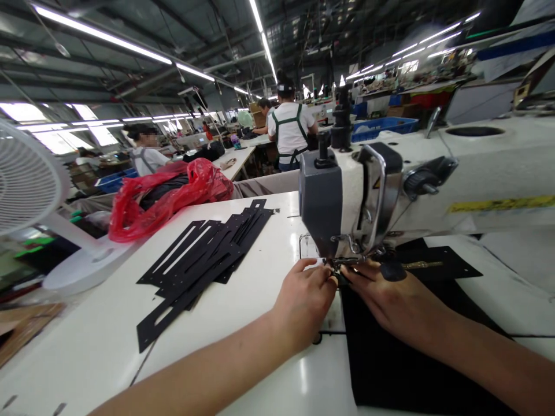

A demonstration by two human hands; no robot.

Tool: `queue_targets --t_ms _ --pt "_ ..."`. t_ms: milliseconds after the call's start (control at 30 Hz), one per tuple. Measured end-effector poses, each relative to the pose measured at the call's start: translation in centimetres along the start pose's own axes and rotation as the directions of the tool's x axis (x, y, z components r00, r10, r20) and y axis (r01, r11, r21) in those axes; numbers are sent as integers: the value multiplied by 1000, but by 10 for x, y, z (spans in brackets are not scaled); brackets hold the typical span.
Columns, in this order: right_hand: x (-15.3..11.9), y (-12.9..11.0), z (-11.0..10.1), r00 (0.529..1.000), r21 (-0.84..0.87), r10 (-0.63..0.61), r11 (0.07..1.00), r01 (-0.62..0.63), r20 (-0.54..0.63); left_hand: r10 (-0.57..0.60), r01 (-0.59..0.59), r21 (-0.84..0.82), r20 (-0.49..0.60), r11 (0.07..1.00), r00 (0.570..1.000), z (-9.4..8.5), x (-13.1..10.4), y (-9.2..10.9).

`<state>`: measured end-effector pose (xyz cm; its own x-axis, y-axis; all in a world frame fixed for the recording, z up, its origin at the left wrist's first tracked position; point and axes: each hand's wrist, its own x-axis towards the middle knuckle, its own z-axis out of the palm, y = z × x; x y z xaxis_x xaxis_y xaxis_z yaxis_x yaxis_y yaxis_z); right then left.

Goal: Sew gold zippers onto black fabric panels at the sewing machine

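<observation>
A sewing machine head (336, 202) stands before me, its needle area low over the white table. My left hand (309, 300) is at the left of the presser foot, fingers curled and pressed together. What lies between those fingertips is too small to make out. On the other side, my right hand (385, 292) has its fingertips close to the needle, gripping the edge of a black panel (377, 364) that hangs toward me beneath the wrist. Behind the right hand, a black strip (455, 261) with a gold-coloured zipper-like line lies under the machine arm. The stitching point is partly hidden by fingers.
Several black cut pieces with slots (203, 248) lie in a loose pile on the table's left. Beyond them is a red plastic bag (173, 193) with dark material. A white fan (30, 179) stands at far left. Several people work behind; a blue crate (384, 128) sits back right.
</observation>
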<state>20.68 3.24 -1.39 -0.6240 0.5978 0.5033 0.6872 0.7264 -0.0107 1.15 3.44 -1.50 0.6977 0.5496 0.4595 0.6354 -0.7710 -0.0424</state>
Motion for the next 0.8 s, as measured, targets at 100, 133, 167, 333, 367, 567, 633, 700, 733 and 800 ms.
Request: queue_targets --t_ms 100,133,167,333,367,567,633,700,733,800 --pt "-1 2 1 1000 12 -13 1000 13 1 -15 15 -10 19 1000 1000 0 1 0" --pt "-1 3 1 1000 8 -21 1000 21 3 -19 19 -11 30 1000 999 0 1 0" --pt "-1 3 1 1000 1 -29 1000 29 4 -23 23 -8 42 1000 999 0 2 0" --pt "2 5 1 999 -24 -52 998 53 10 -36 35 7 67 999 997 3 4 0" --pt "3 6 1 999 -27 -53 998 53 5 -36 36 5 71 999 997 4 4 -1" --pt "2 5 0 999 -49 -44 998 43 -18 -42 41 24 30 999 999 8 4 -2" --pt "1 4 1 999 -49 -34 998 34 -10 -38 38 32 -5 999 999 9 4 -1" --pt "1 2 2 1000 -38 -15 999 15 6 -36 37 32 -46 999 998 12 4 -1" --pt "1 1 2 1000 -28 -2 1000 2 8 -37 39 29 -63 999 997 13 4 -1" --pt "4 0 0 1000 0 16 1000 -16 -13 -43 45 21 -72 999 996 17 4 -2"
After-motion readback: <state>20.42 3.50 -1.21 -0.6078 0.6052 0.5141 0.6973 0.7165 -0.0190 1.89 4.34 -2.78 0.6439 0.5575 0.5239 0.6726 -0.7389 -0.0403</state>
